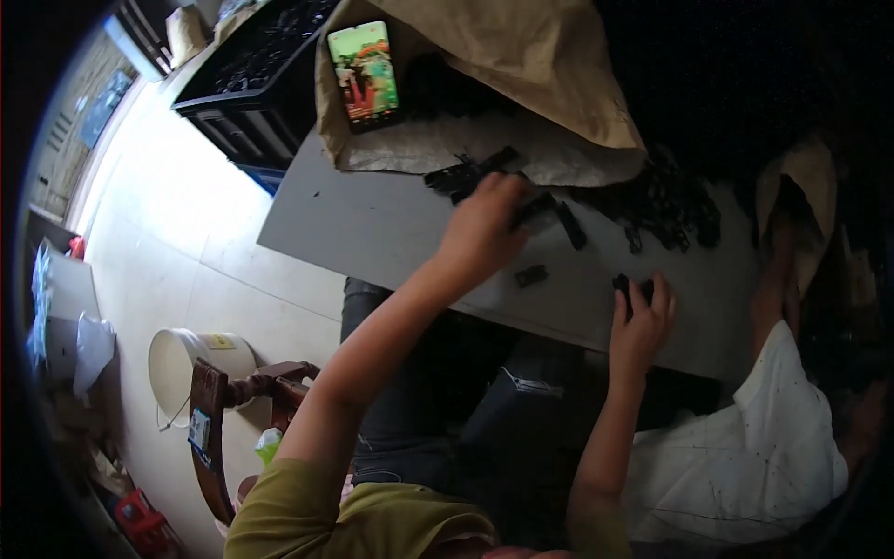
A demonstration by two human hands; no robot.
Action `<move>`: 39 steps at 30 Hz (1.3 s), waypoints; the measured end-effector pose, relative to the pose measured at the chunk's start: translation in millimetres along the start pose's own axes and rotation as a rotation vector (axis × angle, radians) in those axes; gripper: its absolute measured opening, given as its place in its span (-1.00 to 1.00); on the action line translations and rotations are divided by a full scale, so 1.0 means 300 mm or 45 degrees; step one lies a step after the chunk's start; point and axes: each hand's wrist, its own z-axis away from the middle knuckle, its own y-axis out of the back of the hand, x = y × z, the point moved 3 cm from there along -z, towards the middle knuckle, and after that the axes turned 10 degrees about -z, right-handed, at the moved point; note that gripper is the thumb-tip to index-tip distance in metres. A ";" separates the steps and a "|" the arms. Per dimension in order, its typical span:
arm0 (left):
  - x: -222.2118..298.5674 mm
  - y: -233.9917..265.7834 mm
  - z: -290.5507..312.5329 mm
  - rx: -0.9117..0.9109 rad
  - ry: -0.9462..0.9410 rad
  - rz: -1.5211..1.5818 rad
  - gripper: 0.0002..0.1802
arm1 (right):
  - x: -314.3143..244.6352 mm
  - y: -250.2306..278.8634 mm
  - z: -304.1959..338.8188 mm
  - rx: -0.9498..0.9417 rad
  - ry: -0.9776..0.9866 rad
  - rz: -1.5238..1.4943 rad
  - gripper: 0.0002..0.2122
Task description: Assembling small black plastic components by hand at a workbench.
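Note:
My left hand point(484, 224) reaches over the table to a small heap of black parts point(458, 177). Its fingers curl down among them, slightly blurred, and what they grip is hidden. Near the table's front edge, my right hand point(643, 321) pinches a small black part point(622, 282) between thumb and fingers. Between the hands lies one loose short black piece point(532, 276). A longer black strip point(571, 226) rests just right of my left hand. Further right spreads a larger pile of black parts point(666, 205), by the mouth of a brown paper sack point(549, 56).
A lit phone point(363, 76) leans on the sack at the back of the grey table point(326, 219). Behind left stands a black crate point(247, 121). A white bucket point(172, 373) and wooden chair point(209, 438) are at left. Another person's arm point(773, 279) and white clothing point(736, 466) are at right.

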 end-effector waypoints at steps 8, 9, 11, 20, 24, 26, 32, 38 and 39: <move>0.010 -0.109 -0.088 -0.306 -0.044 -0.747 -0.73 | -0.182 -0.018 0.058 -0.315 -0.007 -0.192 -0.73; 0.002 -0.095 -0.072 -0.304 -0.036 -0.755 -0.73 | -0.186 -0.010 0.040 -0.318 0.000 -0.200 -0.73; 0.025 -0.016 -0.033 -0.125 -0.075 -0.232 -0.75 | -0.145 -0.011 0.012 -0.506 -0.242 -0.340 -0.66; 0.081 0.060 0.178 -0.405 -0.090 0.420 -0.60 | -0.258 0.042 -0.005 -0.350 0.137 -1.026 -0.70; 0.084 0.063 0.204 -0.386 -0.126 0.495 -0.54 | -0.275 0.073 0.019 -0.430 0.161 -0.985 -0.69; 0.096 0.058 0.216 -0.378 -0.091 0.454 -0.54 | -0.291 0.092 0.027 -0.384 0.217 -0.891 -0.68; 0.119 0.061 0.246 -0.363 0.056 0.518 -0.58 | -0.343 0.123 0.054 -0.266 0.170 -0.861 -0.69; 0.125 0.086 0.306 -0.403 -0.032 0.816 -0.65 | -0.251 0.076 0.120 -0.577 -0.131 -1.352 -0.78; 0.119 0.087 0.322 -0.429 -0.049 0.882 -0.67 | -0.257 0.079 0.137 -0.540 -0.084 -1.362 -0.79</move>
